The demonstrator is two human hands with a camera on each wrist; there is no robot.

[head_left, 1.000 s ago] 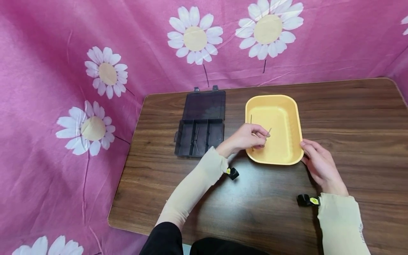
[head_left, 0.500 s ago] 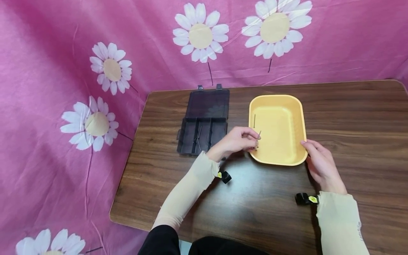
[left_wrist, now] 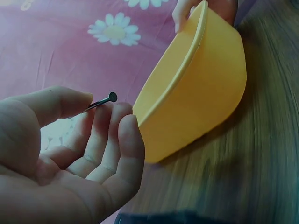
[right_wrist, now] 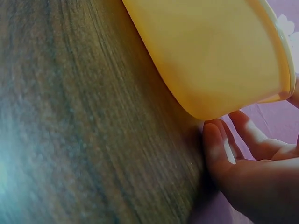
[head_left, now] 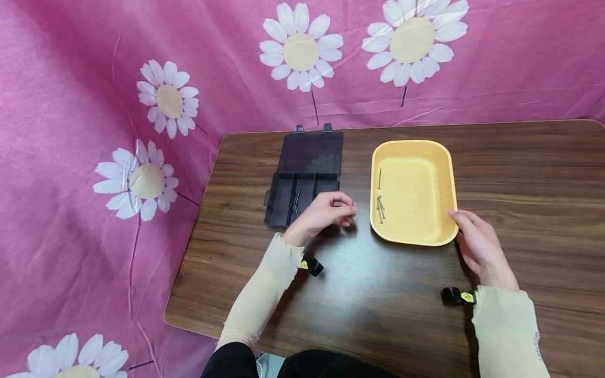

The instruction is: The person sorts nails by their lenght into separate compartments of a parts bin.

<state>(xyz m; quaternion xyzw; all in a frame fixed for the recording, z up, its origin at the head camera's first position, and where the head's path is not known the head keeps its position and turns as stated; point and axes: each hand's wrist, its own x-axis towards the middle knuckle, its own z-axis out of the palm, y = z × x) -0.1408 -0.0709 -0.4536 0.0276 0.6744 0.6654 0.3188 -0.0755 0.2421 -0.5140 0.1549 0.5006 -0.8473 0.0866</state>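
Thumb and fingertips of my left hand (head_left: 326, 212) pinch a nail (left_wrist: 103, 101), whose flat head sticks out beyond the fingertips in the left wrist view. That hand is between the dark divided box (head_left: 281, 197) and the yellow tub (head_left: 416, 194), overlapping the box's near right part in the head view. Against the tub's right side, my right hand (head_left: 479, 241) holds it, thumb over the rim and fingers (right_wrist: 215, 140) at the outer wall. Several nails (head_left: 381, 211) lie in a small group at the tub's left side, with a single nail (head_left: 379, 179) behind them.
The box's lid (head_left: 312, 152) is folded back toward the cloth. A few nails (head_left: 297, 195) lie in its middle compartment. A wooden table (head_left: 529, 178) carries everything, and a pink flowered cloth (head_left: 227, 68) hangs along its back and left edges.
My left hand has come out of the tub and moved left toward the box, carrying the nail. The nails in the tub are now uncovered. My right hand has stayed at the tub's side.
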